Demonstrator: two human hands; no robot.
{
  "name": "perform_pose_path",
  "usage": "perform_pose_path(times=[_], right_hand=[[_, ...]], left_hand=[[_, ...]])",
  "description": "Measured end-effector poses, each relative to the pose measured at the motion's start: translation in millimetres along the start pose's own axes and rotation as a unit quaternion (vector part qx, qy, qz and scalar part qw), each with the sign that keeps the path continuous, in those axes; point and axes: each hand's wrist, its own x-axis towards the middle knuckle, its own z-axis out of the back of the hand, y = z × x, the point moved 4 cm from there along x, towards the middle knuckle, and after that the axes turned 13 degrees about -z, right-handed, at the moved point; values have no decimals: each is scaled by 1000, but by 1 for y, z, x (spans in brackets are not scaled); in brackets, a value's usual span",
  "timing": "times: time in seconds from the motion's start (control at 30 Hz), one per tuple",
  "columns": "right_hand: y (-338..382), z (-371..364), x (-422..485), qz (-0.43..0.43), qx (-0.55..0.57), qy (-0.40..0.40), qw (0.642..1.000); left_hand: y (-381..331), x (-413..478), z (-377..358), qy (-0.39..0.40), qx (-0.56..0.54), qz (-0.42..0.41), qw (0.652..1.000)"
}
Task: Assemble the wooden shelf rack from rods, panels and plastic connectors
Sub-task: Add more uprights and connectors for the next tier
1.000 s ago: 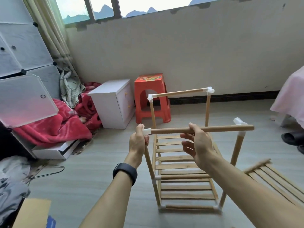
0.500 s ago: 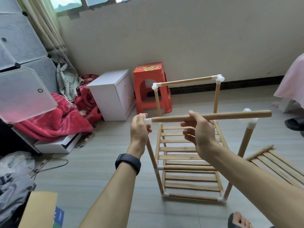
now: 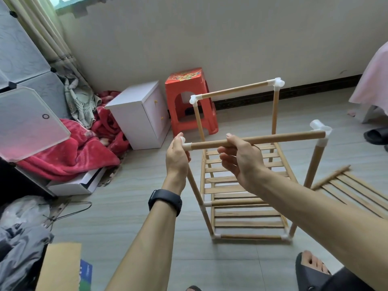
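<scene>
Step in hand: top front rod (image 3: pixel 273 138) fit on the rack (image 3: pixel 241 191). The rod's left end is socketed in the rack's front-left connector (image 3: pixel 186 146), which is gripped by the left hand (image 3: pixel 177 158). The rod is held mid-span by the right hand (image 3: pixel 241 160), fingers curled round it. Its right end meets the front-right connector (image 3: pixel 320 131); seating cannot be told, so a push home is likely needed.

Soft daylight comes in from the window (image 3: pixel 69 5) at 11 o'clock. It lights the wall (image 3: pixel 231 38) evenly and leaves only faint shadows on the floor (image 3: pixel 126 196). Wide-angle bending curves the edges, most at 9 and 3 o'clock. The slatted panel (image 3: pixel 357 192) at 4 o'clock looks slightly blurred.
</scene>
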Motion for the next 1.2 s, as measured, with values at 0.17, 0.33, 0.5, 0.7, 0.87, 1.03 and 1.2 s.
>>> perform_pose_path(times=[0.17,0.33,0.5,0.7,0.87,1.03,1.2], right_hand=[[11,6,3,-38,-62,38,997],[23,25,-3,-45,-226,22,973],[68,72,-33,311,-341,-153,874],[112,162,-38,349,-188,-333,855],[89,174,-2,195,-333,-151,910],[89,176,7,186,-330,-87,921],[86,182,15,204,-335,-116,913]], left_hand=[[-6,-1,1,10,68,-15,998],[-47,-20,-16,-21,352,-193,916],[-80,-45,-91,150,404,-351,831],[-91,-73,-176,291,421,-495,702],[-89,-80,-205,277,439,-552,653],[-88,-74,-200,230,455,-618,599],[-90,-73,-205,198,461,-631,592]])
